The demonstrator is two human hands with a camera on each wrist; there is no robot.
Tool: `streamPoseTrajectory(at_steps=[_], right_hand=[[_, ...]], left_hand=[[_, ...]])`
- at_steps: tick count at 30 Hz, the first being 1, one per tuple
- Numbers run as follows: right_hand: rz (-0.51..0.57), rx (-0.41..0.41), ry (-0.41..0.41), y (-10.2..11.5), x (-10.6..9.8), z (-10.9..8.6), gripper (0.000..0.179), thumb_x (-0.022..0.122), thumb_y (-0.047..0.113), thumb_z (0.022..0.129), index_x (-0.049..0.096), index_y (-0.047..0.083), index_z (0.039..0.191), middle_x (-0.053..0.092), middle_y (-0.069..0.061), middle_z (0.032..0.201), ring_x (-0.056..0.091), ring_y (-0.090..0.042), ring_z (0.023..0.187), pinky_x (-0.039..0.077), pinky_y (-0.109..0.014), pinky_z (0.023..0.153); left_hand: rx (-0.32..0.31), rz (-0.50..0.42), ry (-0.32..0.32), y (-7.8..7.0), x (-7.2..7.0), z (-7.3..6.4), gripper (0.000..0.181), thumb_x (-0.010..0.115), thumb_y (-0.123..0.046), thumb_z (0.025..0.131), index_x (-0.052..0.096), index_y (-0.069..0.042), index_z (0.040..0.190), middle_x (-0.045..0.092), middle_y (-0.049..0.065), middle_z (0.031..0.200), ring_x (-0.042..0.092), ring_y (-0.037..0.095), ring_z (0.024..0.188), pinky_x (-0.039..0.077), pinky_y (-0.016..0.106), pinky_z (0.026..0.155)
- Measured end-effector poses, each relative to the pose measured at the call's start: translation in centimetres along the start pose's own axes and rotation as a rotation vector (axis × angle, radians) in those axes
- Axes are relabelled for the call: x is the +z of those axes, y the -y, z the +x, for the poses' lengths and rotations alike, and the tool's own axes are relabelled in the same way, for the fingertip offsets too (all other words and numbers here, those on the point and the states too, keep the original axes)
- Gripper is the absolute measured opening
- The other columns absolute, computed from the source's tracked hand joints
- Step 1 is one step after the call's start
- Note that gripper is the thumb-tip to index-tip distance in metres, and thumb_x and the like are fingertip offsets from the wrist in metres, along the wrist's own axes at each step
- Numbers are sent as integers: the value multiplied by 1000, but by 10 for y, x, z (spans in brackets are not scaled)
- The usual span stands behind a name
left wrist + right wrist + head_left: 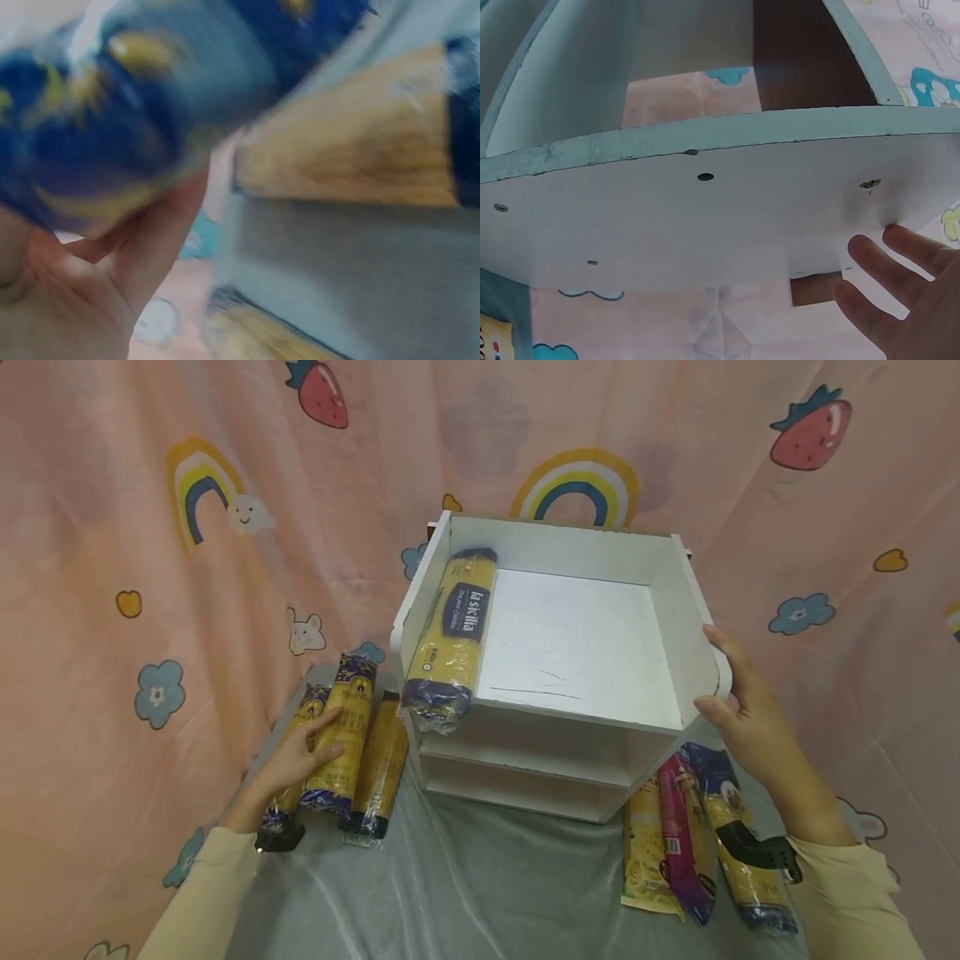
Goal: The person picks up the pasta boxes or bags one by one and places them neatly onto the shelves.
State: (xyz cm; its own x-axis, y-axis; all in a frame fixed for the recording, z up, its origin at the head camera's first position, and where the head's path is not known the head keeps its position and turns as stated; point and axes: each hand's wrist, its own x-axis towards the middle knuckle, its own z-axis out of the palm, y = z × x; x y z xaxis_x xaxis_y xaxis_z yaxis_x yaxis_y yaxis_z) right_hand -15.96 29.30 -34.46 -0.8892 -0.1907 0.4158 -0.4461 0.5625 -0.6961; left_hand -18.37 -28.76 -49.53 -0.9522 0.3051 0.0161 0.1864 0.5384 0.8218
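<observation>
Gripping pack (351, 731) in curled left hand (296, 760), at eight-to-nine o'clock from shelf (577, 635); only touching shelf's three-o'clock side with spread right hand (753, 727). Probably light, stiff, slippery, brittle inside; best held around the middle.

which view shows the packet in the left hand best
The head view: the packet shows end to end, with the left hand partly across it. The left wrist view shows only its blurred blue end up close; the right wrist view, none.
</observation>
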Motion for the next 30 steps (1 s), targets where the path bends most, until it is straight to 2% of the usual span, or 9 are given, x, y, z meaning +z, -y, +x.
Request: streamPoseTrajectory(at_steps=[3,6,7,10,13,15,19,23,30], right_hand=[[-13,3,3,1,0,0,73,59,12,94,25,23,157,23,-20,163,23,-60,140,18,-83,97],[-15,4,4,2,0,0,73,59,12,94,25,23,157,23,-19,163,24,-60,140,18,-83,97],[-13,3,5,2,0,0,72,59,13,94,25,23,157,23,-19,163,24,-61,140,18,-84,98],[-7,5,5,1,-1,0,72,59,14,95,25,23,157,23,-19,163,24,-61,140,18,-84,99],[-1,4,5,1,-1,-1,71,59,14,95,25,22,157,23,-19,162,24,-61,140,18,-84,99],[0,6,9,2,-1,-1,72,59,13,95,25,22,157,23,-19,163,24,-60,140,18,-83,99],[-4,9,17,4,-1,0,73,59,11,95,24,23,158,22,-19,163,24,-60,140,19,-83,99],[-5,17,23,4,-2,-1,74,59,12,95,23,24,158,21,-18,163,24,-60,140,19,-83,99],[-6,18,13,2,-2,-1,73,59,11,95,24,23,158,23,-20,162,25,-60,139,18,-83,100]], left_hand=[[-19,-53,-10,-16,-6,5,67,60,-18,99,27,-4,156,25,26,161,48,45,132,46,54,107],[-36,-89,-16,-32,-14,9,68,59,-23,100,24,-11,157,24,23,162,68,25,103,60,35,83],[-40,-105,-15,-38,-16,10,68,59,-24,100,23,-13,158,23,22,162,69,23,98,60,29,76],[-1,-87,-20,-56,-23,13,68,58,-24,101,23,-11,158,22,19,163,62,29,119,57,23,87],[38,-63,-38,-72,-27,16,67,58,-24,101,24,-10,157,23,16,164,35,38,145,43,12,103],[52,-81,-47,-80,-28,17,67,58,-23,101,24,-9,157,24,16,164,35,35,145,39,5,100],[61,-148,-65,-94,-31,19,67,58,-20,101,24,-8,157,22,17,164,58,21,124,52,13,89],[59,-218,-66,-110,-38,20,67,56,-18,102,21,-10,158,22,19,163,65,2,97,59,22,76],[44,-352,-38,-147,-57,22,66,53,-21,103,18,-19,159,26,24,158,68,7,94,60,26,74]])
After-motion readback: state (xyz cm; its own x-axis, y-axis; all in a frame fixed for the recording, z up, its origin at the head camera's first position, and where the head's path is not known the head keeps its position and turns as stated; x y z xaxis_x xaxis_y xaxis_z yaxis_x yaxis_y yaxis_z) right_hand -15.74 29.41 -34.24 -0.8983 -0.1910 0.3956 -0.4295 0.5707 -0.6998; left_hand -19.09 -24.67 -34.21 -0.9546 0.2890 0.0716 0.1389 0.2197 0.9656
